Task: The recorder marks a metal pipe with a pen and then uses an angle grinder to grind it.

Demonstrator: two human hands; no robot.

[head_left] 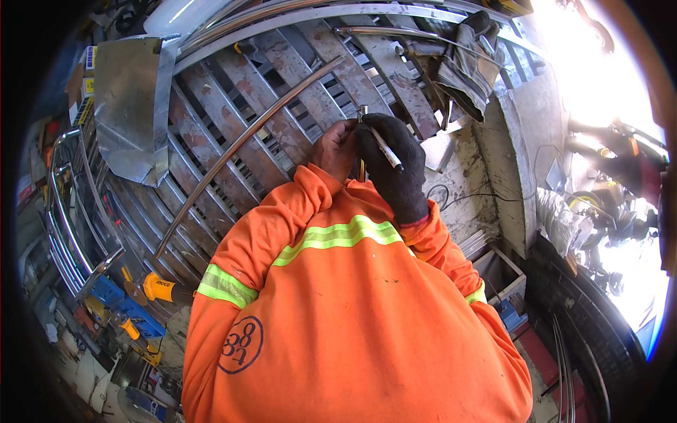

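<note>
Orange sleeves with reflective yellow bands fill the lower middle of the frame, both forearms rising toward the centre. At their tips the two hands meet just above the picture's middle. The right hand (392,163), in a dark knit glove, is curled around a thin white-tipped rod (386,148) – a marker or scribe, I cannot tell which – which lies slanted across its back fingers, parked rather than writing. The bare left hand (336,149) is closed beside it, fingertips pinching a small metal piece (362,113) that stands upright between the two hands; both seem to steady it so it holds still over the work.

Beneath them lies a slatted steel tabletop (211,92), rust-spotted, with a long curved metal strip (240,148) running diagonally from the centre down to the lower left. A bent sheet of bright metal (130,106) rests at the upper left, a yellow-handled power tool (163,287) at the lower left – off the work surface but within reach.
</note>
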